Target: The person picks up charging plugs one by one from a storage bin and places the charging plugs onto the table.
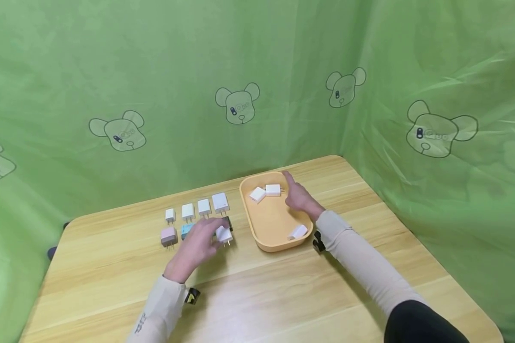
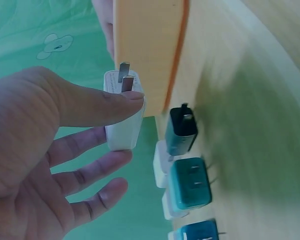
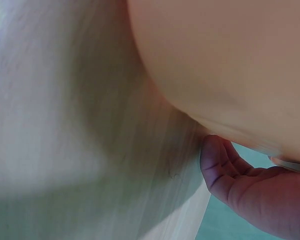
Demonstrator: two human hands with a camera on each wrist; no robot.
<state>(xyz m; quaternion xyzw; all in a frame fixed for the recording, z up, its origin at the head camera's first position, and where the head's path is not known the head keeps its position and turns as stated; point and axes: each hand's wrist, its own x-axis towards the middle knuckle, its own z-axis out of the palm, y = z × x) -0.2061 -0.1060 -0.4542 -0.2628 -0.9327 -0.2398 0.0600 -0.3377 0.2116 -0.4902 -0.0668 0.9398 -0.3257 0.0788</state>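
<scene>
A white charger plug (image 2: 124, 107) with two metal prongs is pinched between thumb and fingers of my left hand (image 1: 198, 242), above the table. Beneath and beside that hand stand a blue charger (image 1: 187, 231), a pink-and-grey charger (image 1: 169, 236) and a dark charger (image 2: 181, 131); the hand partly covers this row in the head view. My right hand (image 1: 299, 196) grips the right rim of an orange tray (image 1: 261, 242), its fingers bent against the outer wall in the right wrist view. Three white chargers lie in the tray, one of them near its front right corner (image 1: 298, 232).
Behind the left hand, several white chargers (image 1: 203, 207) stand in a row, prongs toward the front. A teal charger (image 2: 191, 183) shows in the left wrist view. The wooden table (image 1: 257, 295) meets a green curtain (image 1: 176, 62) at the back and right.
</scene>
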